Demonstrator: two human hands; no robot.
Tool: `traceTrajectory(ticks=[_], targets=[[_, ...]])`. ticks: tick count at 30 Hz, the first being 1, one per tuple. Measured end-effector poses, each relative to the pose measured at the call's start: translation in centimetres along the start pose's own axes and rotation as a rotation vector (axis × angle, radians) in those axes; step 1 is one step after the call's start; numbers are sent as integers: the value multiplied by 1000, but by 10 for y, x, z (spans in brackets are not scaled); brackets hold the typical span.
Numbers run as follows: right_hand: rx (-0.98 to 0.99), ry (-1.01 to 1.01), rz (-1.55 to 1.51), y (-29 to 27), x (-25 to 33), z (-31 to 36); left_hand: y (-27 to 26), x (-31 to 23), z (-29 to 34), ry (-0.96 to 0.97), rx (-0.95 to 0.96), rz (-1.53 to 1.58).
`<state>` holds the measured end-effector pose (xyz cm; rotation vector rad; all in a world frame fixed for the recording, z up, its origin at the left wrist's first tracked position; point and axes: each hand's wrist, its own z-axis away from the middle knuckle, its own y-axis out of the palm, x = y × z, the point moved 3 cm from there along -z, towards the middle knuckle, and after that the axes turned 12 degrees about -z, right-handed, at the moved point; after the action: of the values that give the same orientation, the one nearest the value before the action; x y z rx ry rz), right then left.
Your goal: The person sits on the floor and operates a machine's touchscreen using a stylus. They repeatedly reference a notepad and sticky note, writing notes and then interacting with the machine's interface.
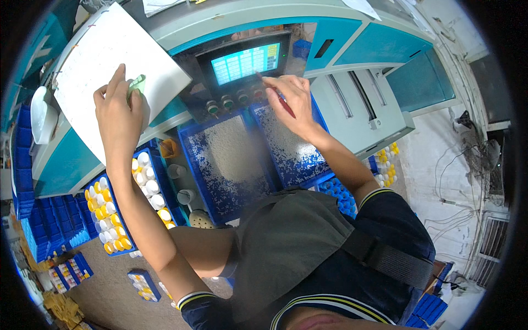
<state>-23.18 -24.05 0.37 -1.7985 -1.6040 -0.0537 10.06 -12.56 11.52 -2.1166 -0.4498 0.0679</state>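
Note:
My left hand (116, 104) lies on a large white sheet of paper (118, 47), at the left, its index finger stretched out and its fingers apart. A small light green piece (137, 83) shows beside its thumb; I cannot make out what it is. In my right hand (294, 104) is a dark red pen (286, 107), held slanting across the palm. That hand's fingertips are at the lower edge of a lit touchscreen (245, 63) on the machine panel; whether they touch it I cannot tell. Round push buttons (227, 102) sit below the screen.
Two blue trays (193, 165) with white pellets (234, 146) stand before the panel. Blue crates of white- and yellow-capped bottles (148, 181) are at left. A grey machine cover (357, 110) with slots juts out at right. Stacked blue bins (55, 220) stand far left.

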Motion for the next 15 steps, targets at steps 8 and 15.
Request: traceTrajectory(ticks=[8, 15], targets=[[54, 80, 32, -10, -4, 5, 1, -1, 0, 0, 12, -28], [71, 39, 3, 0, -1, 4, 2, -1, 1, -3, 6, -11]])
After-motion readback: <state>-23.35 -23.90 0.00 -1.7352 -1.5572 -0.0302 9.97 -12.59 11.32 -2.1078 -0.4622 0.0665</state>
